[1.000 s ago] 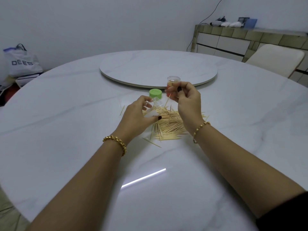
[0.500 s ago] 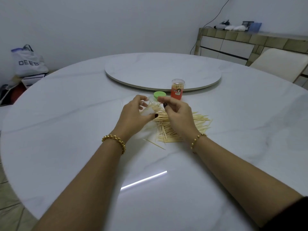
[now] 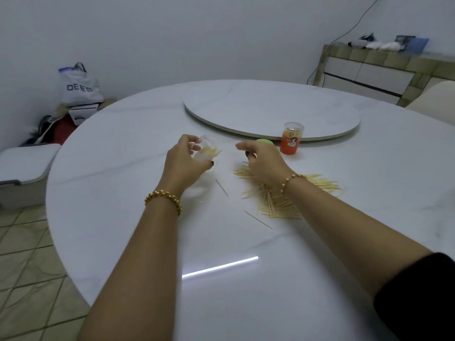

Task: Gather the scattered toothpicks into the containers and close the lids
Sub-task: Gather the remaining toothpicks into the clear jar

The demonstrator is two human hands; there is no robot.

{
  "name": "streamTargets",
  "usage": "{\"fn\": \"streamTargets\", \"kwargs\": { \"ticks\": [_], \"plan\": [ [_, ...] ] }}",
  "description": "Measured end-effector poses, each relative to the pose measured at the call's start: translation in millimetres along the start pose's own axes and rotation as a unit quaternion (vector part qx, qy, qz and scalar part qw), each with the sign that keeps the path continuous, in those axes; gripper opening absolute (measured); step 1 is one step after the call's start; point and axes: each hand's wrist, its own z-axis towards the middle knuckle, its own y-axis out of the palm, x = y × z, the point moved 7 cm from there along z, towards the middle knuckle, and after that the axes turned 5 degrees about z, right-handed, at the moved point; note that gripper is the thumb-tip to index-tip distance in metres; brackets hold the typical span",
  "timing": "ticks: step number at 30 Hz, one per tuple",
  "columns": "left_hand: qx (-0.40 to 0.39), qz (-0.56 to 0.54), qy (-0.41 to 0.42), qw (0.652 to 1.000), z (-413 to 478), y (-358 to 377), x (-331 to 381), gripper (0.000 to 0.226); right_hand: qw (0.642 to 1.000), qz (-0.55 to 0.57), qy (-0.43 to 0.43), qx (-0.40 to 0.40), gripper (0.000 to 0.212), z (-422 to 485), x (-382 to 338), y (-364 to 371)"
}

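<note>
Left hand (image 3: 183, 163) grips tilted clear container (image 3: 205, 152); right hand (image 3: 263, 161) curled, hold unclear. Pinch aligned toothpicks (image 3: 275, 205) at container's 4 o'clock; feed lengthwise.

Table (image 3: 123, 168) with turntable (image 3: 270, 112) at centre. Clock bearings from the pile (image 3: 275, 205): jar (image 3: 291, 141) at 12, just before the turntable's rim; lid (image 3: 264, 142) at 11, behind the right hand (image 3: 264, 159); left hand (image 3: 183, 161), holding the container (image 3: 206, 151), at 10; stray toothpicks (image 3: 221, 187) at 7 and 9.
</note>
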Motion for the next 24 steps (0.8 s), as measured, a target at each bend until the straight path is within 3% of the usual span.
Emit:
{"fn": "streamTargets", "kwargs": {
  "ticks": [7,10,15,24],
  "plan": [
    [0.038,-0.008,-0.034,0.999,5.1,-19.4,-17.3,0.049,0.976,-0.157,-0.062,-0.139,0.042,4.5,-24.2,52.6],
    [0.037,-0.007,-0.037,0.999,4.8,-19.5,-18.3,0.049,0.959,-0.195,-0.095,-0.18,0.027,0.6,-28.4,69.9],
    [0.027,-0.009,-0.028,0.999,3.0,-12.4,-10.2,0.049,0.936,-0.268,-0.13,-0.186,0.041,-9.6,-19.8,66.8],
    [-0.027,-0.007,0.029,0.999,-9.0,21.4,16.5,0.044,0.928,-0.345,-0.106,-0.088,0.027,-25.1,18.1,0.4]
  ]
}}
